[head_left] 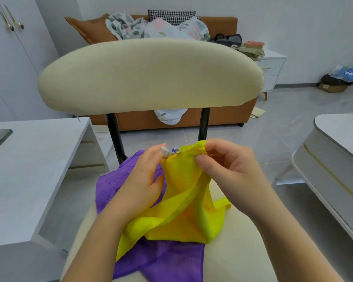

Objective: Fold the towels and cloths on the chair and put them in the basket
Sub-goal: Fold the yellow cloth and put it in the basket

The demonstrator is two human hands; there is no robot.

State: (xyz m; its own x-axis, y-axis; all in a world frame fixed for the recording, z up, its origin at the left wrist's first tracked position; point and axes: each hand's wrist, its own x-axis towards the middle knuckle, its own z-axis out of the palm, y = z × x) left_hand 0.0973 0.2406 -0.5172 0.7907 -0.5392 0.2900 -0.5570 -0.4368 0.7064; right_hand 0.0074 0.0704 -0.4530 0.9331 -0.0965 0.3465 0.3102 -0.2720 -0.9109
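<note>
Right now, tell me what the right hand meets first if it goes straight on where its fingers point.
The right hand points leftward along the yellow cloth edge it pinches. It would likely meet the white label first, then the left hand holding it; depth is unclear.

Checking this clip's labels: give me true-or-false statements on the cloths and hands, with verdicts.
1. The left hand and right hand both hold the yellow cloth by its upper edge. True.
2. The purple cloth is lifted off the chair seat. False: it lies on the seat, partly under the yellow cloth.
3. A label shows beside the left hand's fingertips. True.
4. The yellow cloth lies neatly folded. False: it hangs unfolded and rumpled.
</note>
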